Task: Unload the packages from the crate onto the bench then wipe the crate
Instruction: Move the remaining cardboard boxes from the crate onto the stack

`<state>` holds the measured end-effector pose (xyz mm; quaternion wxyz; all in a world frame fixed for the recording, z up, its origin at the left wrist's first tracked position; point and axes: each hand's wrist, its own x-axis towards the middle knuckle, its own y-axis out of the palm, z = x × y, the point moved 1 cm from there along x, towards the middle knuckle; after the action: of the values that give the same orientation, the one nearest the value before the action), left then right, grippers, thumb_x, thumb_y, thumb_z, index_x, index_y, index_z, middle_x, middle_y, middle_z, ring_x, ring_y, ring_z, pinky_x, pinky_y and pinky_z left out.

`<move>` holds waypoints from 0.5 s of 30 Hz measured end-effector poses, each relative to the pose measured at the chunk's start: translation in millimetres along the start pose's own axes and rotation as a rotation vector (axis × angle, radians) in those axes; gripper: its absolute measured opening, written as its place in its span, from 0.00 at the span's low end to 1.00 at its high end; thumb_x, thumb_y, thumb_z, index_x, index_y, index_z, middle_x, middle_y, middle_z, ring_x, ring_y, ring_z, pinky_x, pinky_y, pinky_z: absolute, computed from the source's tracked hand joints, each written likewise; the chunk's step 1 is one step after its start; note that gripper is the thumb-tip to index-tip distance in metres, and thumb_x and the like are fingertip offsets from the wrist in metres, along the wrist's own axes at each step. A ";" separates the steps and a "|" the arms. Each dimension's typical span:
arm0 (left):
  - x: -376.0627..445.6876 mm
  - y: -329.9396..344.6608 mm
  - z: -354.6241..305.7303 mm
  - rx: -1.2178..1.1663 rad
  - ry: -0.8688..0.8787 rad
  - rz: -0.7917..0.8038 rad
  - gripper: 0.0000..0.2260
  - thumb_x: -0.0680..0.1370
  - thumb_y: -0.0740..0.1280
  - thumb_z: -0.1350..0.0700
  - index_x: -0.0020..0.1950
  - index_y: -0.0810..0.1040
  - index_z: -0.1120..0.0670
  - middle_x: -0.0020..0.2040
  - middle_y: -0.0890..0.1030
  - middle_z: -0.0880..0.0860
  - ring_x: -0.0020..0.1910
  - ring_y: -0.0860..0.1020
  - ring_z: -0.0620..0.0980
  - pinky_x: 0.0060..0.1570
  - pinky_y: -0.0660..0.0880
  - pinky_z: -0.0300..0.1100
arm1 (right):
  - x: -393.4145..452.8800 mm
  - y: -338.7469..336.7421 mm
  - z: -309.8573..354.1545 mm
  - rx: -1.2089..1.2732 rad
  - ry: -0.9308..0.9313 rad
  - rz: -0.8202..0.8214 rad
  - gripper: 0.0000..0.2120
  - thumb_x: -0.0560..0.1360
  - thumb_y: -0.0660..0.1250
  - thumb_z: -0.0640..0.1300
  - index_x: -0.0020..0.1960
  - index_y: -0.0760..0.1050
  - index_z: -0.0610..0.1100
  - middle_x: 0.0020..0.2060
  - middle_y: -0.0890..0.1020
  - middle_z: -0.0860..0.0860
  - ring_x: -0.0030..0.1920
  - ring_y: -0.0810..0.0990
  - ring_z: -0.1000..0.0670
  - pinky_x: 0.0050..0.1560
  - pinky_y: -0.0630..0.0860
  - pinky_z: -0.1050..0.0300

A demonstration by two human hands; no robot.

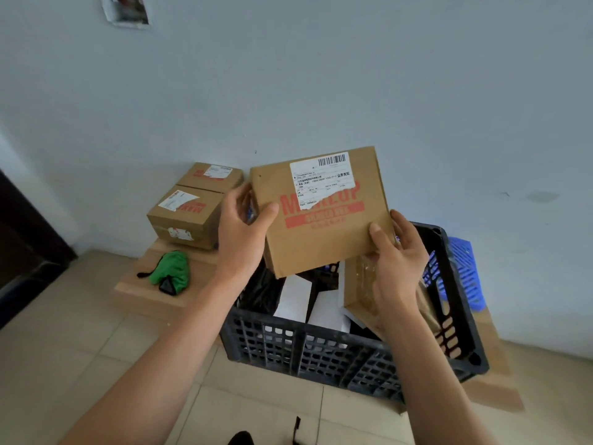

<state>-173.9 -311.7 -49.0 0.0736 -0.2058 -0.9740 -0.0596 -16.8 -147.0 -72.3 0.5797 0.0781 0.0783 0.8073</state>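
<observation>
Head view: left hand point(240, 234) and right hand point(396, 252) grip flat cardboard box point(321, 213) above black lattice crate point(321, 351).

Brown red-printed box point(321, 213), black crate point(321, 354), green cloth point(171, 271).

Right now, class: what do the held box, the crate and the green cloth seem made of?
Held box: matte brown cardboard, with a torn paper label. Crate: probably moulded black plastic, with gridded walls. Green cloth: soft, fuzzy fabric, perhaps microfibre, lying crumpled.
</observation>
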 end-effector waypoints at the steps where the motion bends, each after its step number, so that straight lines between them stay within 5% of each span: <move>1: -2.0 1.9 2.5 0.057 0.017 0.005 0.27 0.75 0.74 0.48 0.72 0.72 0.49 0.65 0.81 0.46 0.65 0.79 0.44 0.66 0.76 0.53 | 1.3 0.6 -0.9 0.010 -0.007 -0.007 0.22 0.76 0.75 0.41 0.68 0.77 0.52 0.60 0.83 0.55 0.58 0.84 0.52 0.59 0.82 0.44; 5: -4.1 5.7 3.1 0.213 0.064 0.047 0.21 0.82 0.68 0.50 0.74 0.71 0.39 0.65 0.79 0.43 0.65 0.78 0.41 0.64 0.76 0.49 | 5.0 2.5 -1.1 0.021 -0.036 -0.006 0.22 0.77 0.74 0.42 0.70 0.76 0.51 0.60 0.82 0.57 0.59 0.82 0.57 0.60 0.82 0.51; 10: -8.2 -0.2 -1.9 0.133 0.078 0.001 0.28 0.78 0.70 0.67 0.73 0.67 0.46 0.66 0.79 0.41 0.66 0.77 0.40 0.68 0.75 0.50 | 4.5 12.7 -10.1 -0.018 -0.071 0.114 0.21 0.79 0.71 0.45 0.71 0.74 0.53 0.62 0.82 0.57 0.62 0.81 0.56 0.58 0.82 0.53; 15: -4.7 -26.7 1.7 0.217 0.124 -0.045 0.28 0.78 0.69 0.68 0.71 0.67 0.44 0.62 0.79 0.35 0.66 0.76 0.39 0.67 0.75 0.48 | -5.3 32.1 -20.7 -0.101 -0.105 0.238 0.23 0.79 0.70 0.48 0.72 0.72 0.58 0.66 0.78 0.58 0.66 0.78 0.53 0.62 0.79 0.47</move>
<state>-180.8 -337.5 -53.8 0.1544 -0.1707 -0.9726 0.0320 -49.4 -162.9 -85.7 0.4866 0.0998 -0.0027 0.8679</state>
